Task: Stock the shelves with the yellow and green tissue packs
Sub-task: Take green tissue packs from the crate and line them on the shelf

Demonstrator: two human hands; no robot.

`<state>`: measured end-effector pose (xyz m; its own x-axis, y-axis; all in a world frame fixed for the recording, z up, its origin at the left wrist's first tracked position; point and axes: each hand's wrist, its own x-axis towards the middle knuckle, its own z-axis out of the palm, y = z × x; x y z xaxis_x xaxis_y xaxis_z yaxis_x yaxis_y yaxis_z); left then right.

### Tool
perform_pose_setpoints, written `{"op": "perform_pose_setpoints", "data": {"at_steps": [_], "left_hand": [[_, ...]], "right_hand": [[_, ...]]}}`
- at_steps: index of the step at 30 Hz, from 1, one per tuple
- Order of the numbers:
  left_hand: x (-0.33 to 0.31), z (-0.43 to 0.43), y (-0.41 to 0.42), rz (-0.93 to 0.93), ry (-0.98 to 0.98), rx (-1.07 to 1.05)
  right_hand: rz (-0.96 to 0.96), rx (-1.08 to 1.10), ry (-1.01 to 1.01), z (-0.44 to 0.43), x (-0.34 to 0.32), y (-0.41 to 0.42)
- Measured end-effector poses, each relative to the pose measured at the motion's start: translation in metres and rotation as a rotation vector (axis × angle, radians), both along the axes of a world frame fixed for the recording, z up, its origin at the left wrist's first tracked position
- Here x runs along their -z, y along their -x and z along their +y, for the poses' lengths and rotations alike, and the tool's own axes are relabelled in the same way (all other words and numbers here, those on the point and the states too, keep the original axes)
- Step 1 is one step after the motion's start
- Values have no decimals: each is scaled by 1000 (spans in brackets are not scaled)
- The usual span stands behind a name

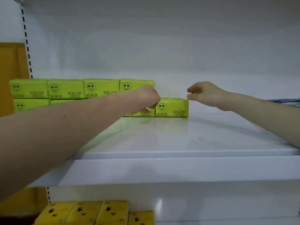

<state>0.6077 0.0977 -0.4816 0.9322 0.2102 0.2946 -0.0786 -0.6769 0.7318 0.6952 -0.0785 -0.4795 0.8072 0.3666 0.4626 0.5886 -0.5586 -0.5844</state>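
Green tissue packs [65, 89] with smiley faces stand in two stacked rows at the back left of the white shelf [178, 151]. The bottom row runs further right and ends in a single green pack [173, 109]. My left hand [148, 99] is curled into a fist against the packs just left of that end pack, and nothing shows inside the fist. My right hand [206, 95] hovers by the end pack's top right corner, fingers loosely stretched towards it, slightly blurred. Yellow tissue packs [97, 211] lie on the lower shelf at the bottom left.
The white back wall [162, 46] closes the shelf behind the packs. A slotted upright [26, 43] runs up the left side, with a brown cardboard panel [11, 65] beyond it. The shelf surface to the right of the end pack is bare.
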Motion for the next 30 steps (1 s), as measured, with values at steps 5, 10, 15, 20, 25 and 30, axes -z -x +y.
{"op": "perform_pose_setpoints", "data": {"at_steps": [5,10,15,20,25,30], "left_hand": [[-11,17,41,-90,-77,25],[-11,47,93,-117,-107,-15],[2,106,177,-175,-86,-133],[48,174,289,-258,-1,-331],[129,238,389,-197,11,-577],[230,294,461,-18,217,-729]], "right_hand": [[78,-316,27,10,-21,64],[17,-521,72,67,-8,126],[-67,-722,-54,141,14,199],[-34,-1013,-34,226,51,286],[70,-1171,119,323,127,359],[264,-1221,270,407,223,412]]}}
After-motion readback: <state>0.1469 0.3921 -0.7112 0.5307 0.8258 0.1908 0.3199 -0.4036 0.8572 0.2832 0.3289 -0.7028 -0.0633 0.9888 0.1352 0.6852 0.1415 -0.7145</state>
